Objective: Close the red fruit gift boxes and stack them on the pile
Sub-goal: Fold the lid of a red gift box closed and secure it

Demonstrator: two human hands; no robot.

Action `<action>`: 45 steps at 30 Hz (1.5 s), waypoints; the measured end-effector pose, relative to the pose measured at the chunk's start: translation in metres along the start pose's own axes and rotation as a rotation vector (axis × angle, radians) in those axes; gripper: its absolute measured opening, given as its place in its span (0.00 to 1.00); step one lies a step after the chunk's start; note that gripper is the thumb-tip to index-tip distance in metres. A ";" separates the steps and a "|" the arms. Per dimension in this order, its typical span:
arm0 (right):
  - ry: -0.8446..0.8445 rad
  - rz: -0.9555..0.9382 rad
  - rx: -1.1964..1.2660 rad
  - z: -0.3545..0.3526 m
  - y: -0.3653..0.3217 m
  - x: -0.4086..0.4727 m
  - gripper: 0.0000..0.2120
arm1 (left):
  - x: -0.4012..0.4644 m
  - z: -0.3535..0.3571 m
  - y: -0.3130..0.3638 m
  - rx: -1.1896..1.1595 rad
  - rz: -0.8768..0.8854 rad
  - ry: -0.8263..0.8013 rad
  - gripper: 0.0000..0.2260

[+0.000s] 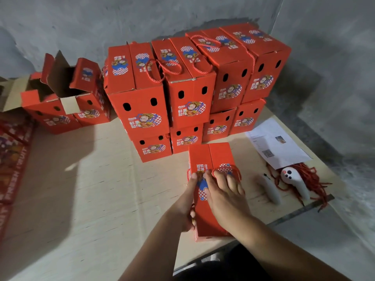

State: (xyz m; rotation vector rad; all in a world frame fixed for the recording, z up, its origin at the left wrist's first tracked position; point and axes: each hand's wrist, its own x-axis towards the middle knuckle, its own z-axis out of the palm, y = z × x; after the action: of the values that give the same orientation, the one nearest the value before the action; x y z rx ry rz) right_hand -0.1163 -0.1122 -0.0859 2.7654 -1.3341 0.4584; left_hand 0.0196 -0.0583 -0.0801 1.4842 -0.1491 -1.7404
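A red gift box (211, 179) is lying on the cardboard sheet (101, 189) in front of the person, its two top flaps folded shut and meeting along a centre seam. The left hand (187, 201) is gripping the box's left edge — thumb lying on the top face, the other fingers curling down the side. The right hand (222, 191) is resting flat on the lid with its fingers spread and straight, the fingertips touching the red rope handle (225, 169) that is looping over the top; this grip is pressing, not pinching.

Just beyond the box the pile (188, 84) is standing against the grey wall (142, 17): closed red boxes in two layers, several rope handles lying loose over their tops. To the left of the pile, two more boxes (65, 104) are sitting with their flaps standing open.

To the right of the held box a white printed sheet (278, 145) is lying on the cardboard, and near it two white handle-shaped objects (294, 181) are resting on a tangle of red cord (312, 177). Flat printed cartons (14, 155) are lying along the left edge of the view.
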 end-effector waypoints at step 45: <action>-0.739 -0.105 1.371 -0.147 -0.075 0.119 0.20 | -0.072 0.001 -0.043 -0.122 0.719 0.892 0.24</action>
State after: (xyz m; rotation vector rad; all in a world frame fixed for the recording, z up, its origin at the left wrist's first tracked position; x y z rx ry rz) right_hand -0.0247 -0.1316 0.0950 4.4603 -1.1126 0.4547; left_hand -0.0058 0.0154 -0.0495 1.6938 -0.0830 -0.4436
